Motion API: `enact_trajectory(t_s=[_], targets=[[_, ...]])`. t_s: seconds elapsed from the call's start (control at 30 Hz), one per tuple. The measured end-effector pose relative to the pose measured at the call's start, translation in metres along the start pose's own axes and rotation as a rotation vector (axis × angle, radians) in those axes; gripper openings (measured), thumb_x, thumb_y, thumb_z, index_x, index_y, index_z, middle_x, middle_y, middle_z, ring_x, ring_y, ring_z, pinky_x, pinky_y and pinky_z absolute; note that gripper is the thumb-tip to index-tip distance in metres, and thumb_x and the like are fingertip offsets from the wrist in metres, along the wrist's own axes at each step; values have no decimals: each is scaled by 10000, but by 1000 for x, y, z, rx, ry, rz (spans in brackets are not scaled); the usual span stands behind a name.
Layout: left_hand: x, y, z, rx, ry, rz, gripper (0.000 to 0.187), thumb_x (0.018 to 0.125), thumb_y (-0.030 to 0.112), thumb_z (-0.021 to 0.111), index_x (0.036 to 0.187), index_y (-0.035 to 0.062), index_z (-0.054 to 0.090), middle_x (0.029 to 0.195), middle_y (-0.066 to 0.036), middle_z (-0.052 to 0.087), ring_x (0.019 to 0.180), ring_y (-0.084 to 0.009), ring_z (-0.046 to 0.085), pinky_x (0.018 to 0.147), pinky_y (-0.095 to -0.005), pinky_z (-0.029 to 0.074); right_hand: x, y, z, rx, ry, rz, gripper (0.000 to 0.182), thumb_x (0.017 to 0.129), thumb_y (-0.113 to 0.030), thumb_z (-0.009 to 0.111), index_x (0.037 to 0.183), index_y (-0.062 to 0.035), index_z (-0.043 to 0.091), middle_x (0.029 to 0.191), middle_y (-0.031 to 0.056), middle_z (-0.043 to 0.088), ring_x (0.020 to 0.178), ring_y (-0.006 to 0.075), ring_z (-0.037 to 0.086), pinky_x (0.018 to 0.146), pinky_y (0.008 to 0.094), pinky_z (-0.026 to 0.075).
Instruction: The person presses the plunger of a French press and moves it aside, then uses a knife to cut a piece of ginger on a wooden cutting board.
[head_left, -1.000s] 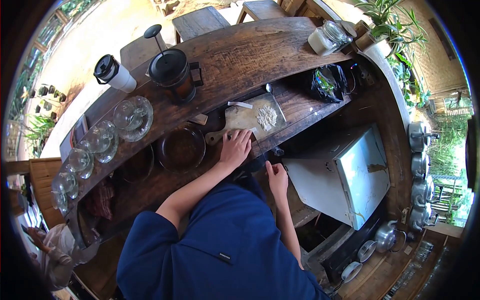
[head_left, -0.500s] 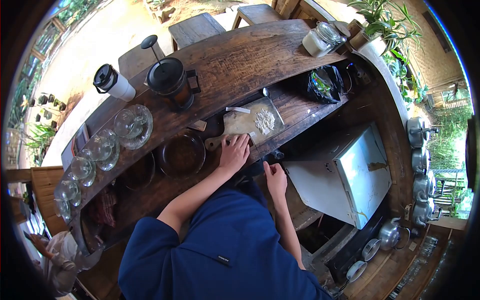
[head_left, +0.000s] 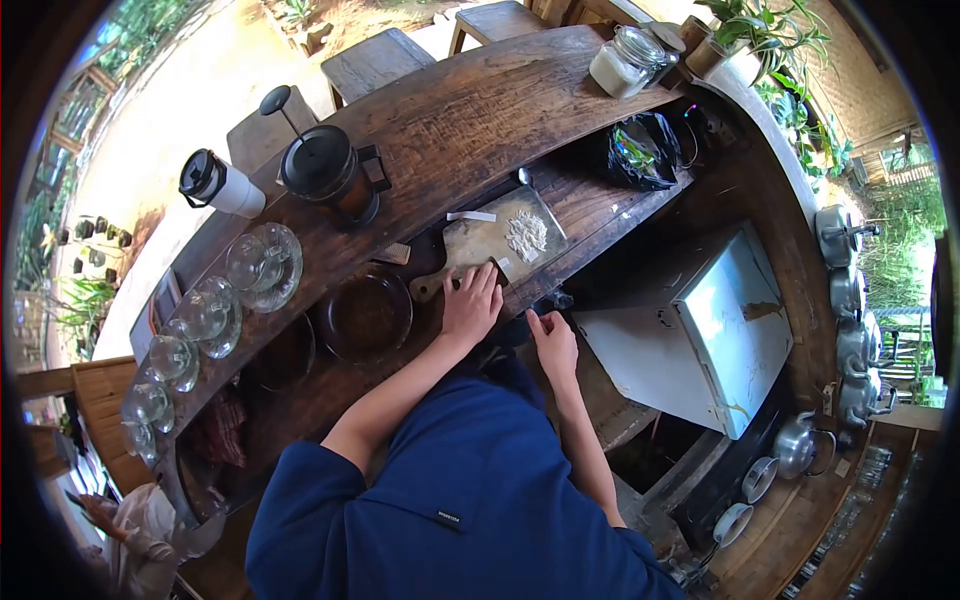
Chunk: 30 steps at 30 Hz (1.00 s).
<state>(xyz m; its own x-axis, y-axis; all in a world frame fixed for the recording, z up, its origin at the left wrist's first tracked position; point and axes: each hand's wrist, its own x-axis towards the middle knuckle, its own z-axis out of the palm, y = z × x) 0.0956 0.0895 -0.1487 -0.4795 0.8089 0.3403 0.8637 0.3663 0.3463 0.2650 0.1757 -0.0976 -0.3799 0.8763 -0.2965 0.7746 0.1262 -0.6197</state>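
A cutting board (head_left: 476, 243) lies on the lower wooden shelf with a pile of pale chopped pieces (head_left: 526, 236) on it. My left hand (head_left: 471, 302) rests flat at the board's near edge, fingers apart, beside a small white piece. My right hand (head_left: 551, 335) hovers right of it, past the shelf's edge, with thumb and fingers closed together; what they hold, if anything, is too small to tell. A white strip (head_left: 471, 216) lies at the board's far left corner, and a spoon (head_left: 524, 177) sits beyond it.
Left of the board is a round dark dish (head_left: 366, 312). A French press (head_left: 328, 172), a white tumbler (head_left: 232, 190), glass cups (head_left: 264, 265) and a jar (head_left: 622, 70) stand on the upper counter. A white box-like appliance (head_left: 690, 335) is at right. Another person's hand (head_left: 103, 517) shows far left.
The view has turned and shifted slightly. My left hand stays at the board's edge, and my right hand remains beside it in nearly the same pose.
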Motion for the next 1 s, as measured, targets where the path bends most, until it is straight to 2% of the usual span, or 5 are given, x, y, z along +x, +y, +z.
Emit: enact_trajectory(t_s=[0.03, 0.1, 0.73, 0.93, 1.0], targets=[[0, 0, -1, 2, -2, -2, 398, 1045, 277, 588, 1351, 46, 696, 1385, -52, 681, 1254, -231, 614, 1182, -586, 368, -4, 2, -2, 0, -4, 0, 501, 1018, -528, 721, 920, -37, 709, 765, 91, 748, 726, 253, 723, 707, 393, 534], [1, 1, -1, -16, -35, -25, 398, 1049, 280, 583, 1353, 50, 696, 1378, -47, 679, 1254, -227, 612, 1185, -586, 363, -12, 9, -10, 10, -21, 26, 513, 1018, -542, 709, 954, -33, 716, 783, 126, 762, 795, 338, 765, 755, 430, 569], [0, 2, 1, -40, -3, -18, 369, 1071, 266, 570, 1305, 6, 690, 1336, -102, 668, 1180, -269, 655, 1224, -549, 357, -10, 0, -7, 5, -6, -9, 521, 1015, -558, 703, 953, -42, 724, 776, 114, 764, 779, 316, 767, 748, 423, 571], [1, 1, 0, -8, -30, 10, 415, 1064, 256, 550, 1347, -24, 667, 1332, -115, 688, 1188, -242, 660, 1285, -550, 293, -7, -3, -8, -26, -29, 0, 520, 1019, -554, 699, 969, -37, 729, 799, 129, 769, 805, 335, 771, 754, 435, 574], [1, 2, -1, 14, -41, 22, 414, 1058, 250, 553, 1342, -30, 666, 1320, -111, 690, 1176, -239, 661, 1297, -560, 275, -3, -3, -4, -9, -1, -30, 518, 1017, -525, 723, 930, -15, 705, 773, 126, 739, 740, 304, 725, 720, 410, 540]])
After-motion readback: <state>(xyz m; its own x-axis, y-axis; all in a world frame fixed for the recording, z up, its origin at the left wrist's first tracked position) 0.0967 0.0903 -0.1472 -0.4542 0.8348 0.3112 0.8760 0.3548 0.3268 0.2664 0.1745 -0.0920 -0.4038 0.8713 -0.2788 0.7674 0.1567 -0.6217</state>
